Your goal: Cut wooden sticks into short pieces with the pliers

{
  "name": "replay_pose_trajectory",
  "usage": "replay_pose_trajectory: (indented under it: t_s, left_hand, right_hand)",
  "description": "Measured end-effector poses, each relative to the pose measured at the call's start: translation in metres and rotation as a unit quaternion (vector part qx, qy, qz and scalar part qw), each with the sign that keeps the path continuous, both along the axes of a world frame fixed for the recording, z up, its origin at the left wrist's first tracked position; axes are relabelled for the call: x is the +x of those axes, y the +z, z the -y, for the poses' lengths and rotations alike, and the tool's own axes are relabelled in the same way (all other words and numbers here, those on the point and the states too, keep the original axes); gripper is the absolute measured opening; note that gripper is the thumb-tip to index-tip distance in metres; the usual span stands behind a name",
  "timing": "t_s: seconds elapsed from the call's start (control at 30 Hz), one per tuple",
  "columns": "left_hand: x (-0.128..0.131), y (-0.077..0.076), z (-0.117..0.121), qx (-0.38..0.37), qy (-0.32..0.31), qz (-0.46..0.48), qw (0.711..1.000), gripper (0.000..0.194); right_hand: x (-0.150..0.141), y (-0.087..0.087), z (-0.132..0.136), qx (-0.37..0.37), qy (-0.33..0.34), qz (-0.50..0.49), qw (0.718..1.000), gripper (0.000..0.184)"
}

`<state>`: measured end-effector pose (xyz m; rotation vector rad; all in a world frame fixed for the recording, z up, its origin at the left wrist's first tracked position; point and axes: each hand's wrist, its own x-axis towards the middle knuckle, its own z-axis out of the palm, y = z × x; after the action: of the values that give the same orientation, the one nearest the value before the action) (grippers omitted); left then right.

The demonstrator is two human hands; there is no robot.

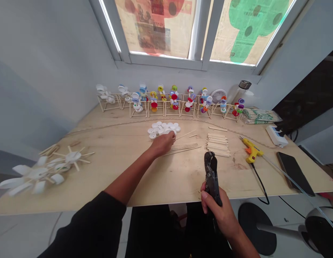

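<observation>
Right hand grip: the fingers (209, 200) are closed around the handles of a pair of black pliers (211, 175), which stand upright in the fist at the lower middle of the frame.
Pliers jaws: pointing up and together, with the tips just above the table's near edge.
Left hand grip: the left hand (162, 143) reaches forward from the lower left, its fingertips (172, 133) touching the edge of the bottle cap pile. Whether they are clamped on a cap, I cannot tell.
Bottle caps: a loose pile of white bottle caps (162, 129) lies at the centre of the table, just beyond the left hand.
Beside the hands: thin wooden sticks (182, 148) lie just right of the left hand, and a stack of flat craft sticks (218, 145) sits right of them, beyond the pliers.
Right side: a yellow glue gun (251, 150) lies with its black cord running off the table edge, near a white power strip (276, 136), a black phone (294, 173) and a packet of sticks (260, 116).
Left side: white cap-and-stick wheels (72, 157) lie at the left end of the table.
Far edge: a row of stick frames (136, 107) holding coloured caps lines the wall below the window (193, 32), with a small white fan (218, 96) and a bottle (240, 91) behind them.
</observation>
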<state>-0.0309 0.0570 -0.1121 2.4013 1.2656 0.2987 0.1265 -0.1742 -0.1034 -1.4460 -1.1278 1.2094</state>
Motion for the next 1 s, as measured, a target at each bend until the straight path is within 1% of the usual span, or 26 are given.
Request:
replay_pose_trajectory:
  t_s: [0.07, 0.1, 0.13, 0.2, 0.23, 0.27, 0.3, 0.33, 0.4, 0.5, 0.6, 0.73, 0.87, 1.0]
  left_hand:
    - [-0.011, 0.001, 0.008, -0.021, 0.003, 0.065, 0.998, 0.021]
    - [-0.016, 0.001, 0.013, -0.045, 0.008, 0.118, 0.992, 0.023]
    - [-0.021, 0.0, 0.019, -0.09, 0.019, 0.202, 0.975, 0.025]
    - [-0.027, -0.004, 0.032, -0.176, 0.052, 0.356, 0.916, 0.025]
    - [-0.028, -0.006, 0.039, -0.2, 0.07, 0.412, 0.886, 0.023]
    - [-0.029, -0.008, 0.046, -0.201, 0.087, 0.449, 0.866, 0.021]
    - [-0.029, -0.01, 0.052, -0.188, 0.1, 0.473, 0.855, 0.018]
    - [-0.028, -0.012, 0.058, -0.17, 0.107, 0.488, 0.85, 0.017]
    - [-0.025, -0.016, 0.068, -0.138, 0.107, 0.495, 0.851, 0.015]
    - [-0.02, -0.024, 0.076, -0.123, 0.1, 0.494, 0.855, 0.013]
    - [-0.016, -0.034, 0.079, -0.13, 0.095, 0.505, 0.848, 0.012]
    - [-0.011, -0.046, 0.081, -0.149, 0.098, 0.536, 0.825, 0.011]
    - [-0.007, -0.051, 0.084, -0.163, 0.112, 0.559, 0.805, 0.012]
    - [-0.006, -0.052, 0.089, -0.17, 0.121, 0.556, 0.805, 0.015]
  right_hand:
    - [-0.001, -0.001, 0.0, -0.002, 0.001, 0.002, 1.0, 0.023]
    - [-0.001, 0.0, -0.001, -0.002, 0.002, 0.003, 1.0, 0.023]
    - [-0.002, 0.0, -0.001, -0.002, 0.004, 0.005, 1.0, 0.024]
    - [-0.004, 0.0, -0.002, -0.002, 0.01, 0.008, 1.0, 0.025]
    - [-0.004, 0.001, -0.003, -0.002, 0.012, 0.009, 1.0, 0.025]
    - [-0.005, 0.001, -0.003, -0.002, 0.014, 0.01, 1.0, 0.025]
    - [-0.006, 0.001, -0.003, -0.002, 0.015, 0.012, 1.0, 0.025]
    - [-0.007, 0.001, -0.003, -0.002, 0.016, 0.014, 1.0, 0.025]
    - [-0.009, 0.001, -0.004, -0.001, 0.019, 0.018, 1.0, 0.024]
    - [-0.01, 0.002, -0.003, -0.002, 0.024, 0.02, 1.0, 0.023]
    - [-0.01, 0.003, -0.003, 0.0, 0.025, 0.02, 0.999, 0.023]
    - [-0.009, 0.003, -0.002, -0.001, 0.025, 0.021, 0.999, 0.022]
    - [-0.01, 0.002, -0.004, 0.009, 0.03, 0.013, 0.999, 0.022]
    - [-0.012, 0.003, -0.007, 0.019, 0.03, 0.005, 0.999, 0.022]
